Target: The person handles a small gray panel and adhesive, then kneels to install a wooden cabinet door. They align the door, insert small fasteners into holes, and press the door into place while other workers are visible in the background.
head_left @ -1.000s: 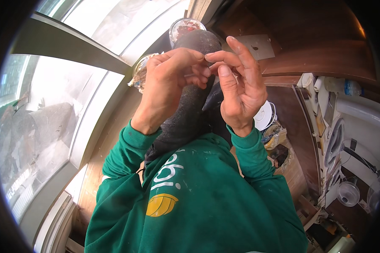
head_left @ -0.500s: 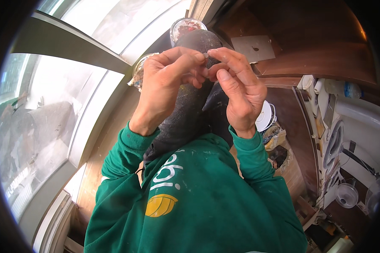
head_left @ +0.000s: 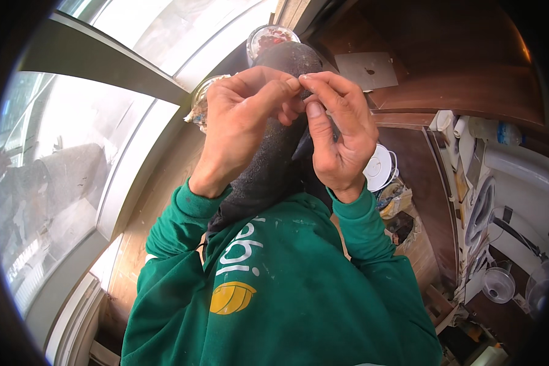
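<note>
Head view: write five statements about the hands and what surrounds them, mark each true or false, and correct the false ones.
1. The bare left hand and bare right hand are raised close together. True.
2. The right hand wears a black glove. False: it is bare.
3. Both fabric sleeves are green. True.
4. The clear plastic bottle with a blue label is left of the left hand. False: it is at the far right.
5. A round white lid shows right of the right wrist. True.
</note>
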Tool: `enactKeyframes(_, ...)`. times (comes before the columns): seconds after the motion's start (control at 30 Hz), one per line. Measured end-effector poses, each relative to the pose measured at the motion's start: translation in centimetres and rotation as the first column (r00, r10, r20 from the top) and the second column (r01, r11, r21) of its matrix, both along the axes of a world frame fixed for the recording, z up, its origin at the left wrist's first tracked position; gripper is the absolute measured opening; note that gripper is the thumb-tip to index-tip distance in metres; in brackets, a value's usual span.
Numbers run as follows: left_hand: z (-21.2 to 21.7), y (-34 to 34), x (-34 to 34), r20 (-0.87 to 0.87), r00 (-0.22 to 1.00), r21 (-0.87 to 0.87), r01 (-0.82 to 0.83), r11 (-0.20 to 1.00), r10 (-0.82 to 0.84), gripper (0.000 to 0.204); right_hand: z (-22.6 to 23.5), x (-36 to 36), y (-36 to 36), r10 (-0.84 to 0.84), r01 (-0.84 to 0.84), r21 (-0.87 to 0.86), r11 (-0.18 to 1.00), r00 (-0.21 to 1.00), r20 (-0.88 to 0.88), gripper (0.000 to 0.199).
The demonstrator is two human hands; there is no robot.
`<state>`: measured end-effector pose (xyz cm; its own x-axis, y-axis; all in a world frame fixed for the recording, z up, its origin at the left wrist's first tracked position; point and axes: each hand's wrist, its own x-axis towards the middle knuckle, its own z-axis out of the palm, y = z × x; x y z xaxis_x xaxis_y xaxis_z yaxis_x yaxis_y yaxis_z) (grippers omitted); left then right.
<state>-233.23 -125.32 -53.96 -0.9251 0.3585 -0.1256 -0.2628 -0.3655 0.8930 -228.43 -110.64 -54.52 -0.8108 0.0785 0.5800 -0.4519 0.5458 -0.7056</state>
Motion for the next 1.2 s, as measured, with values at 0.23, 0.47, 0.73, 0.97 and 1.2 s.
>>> enactKeyframes(0.23,0.2,0.6,0.7,-0.184,0.981,-0.042,-0.076,0.996,0.067,0.017,0.4,-0.1,0.1,-0.042,0.056,0.127,0.990,0.993,-0.114,0.026)
enactKeyframes(0.47,0.0,0.7,0.9,-0.229,0.970,-0.045,-0.094,0.995,0.081,0.013,0.3,0.1,0.0,-0.031,0.033,0.032,0.999,0.996,-0.078,0.022)
enactKeyframes(0.73,0.0,0.4,1.1,-0.140,0.983,0.012,-0.122,0.992,0.123,0.013,0.0,-0.3,-0.5,-0.015,0.009,-0.068,0.998,0.995,-0.097,0.020)
enactKeyframes(0.97,0.1,0.9,1.0,-0.144,0.974,0.038,-0.174,0.984,0.178,0.015,-0.2,-0.5,-0.8,0.013,-0.021,-0.225,0.974,0.999,-0.036,0.021)
enactKeyframes(1.2,-0.2,1.7,1.2,-0.205,0.947,0.000,-0.252,0.968,0.246,0.012,0.0,-0.5,-0.9,0.011,-0.015,-0.285,0.958,1.000,-0.015,0.020)
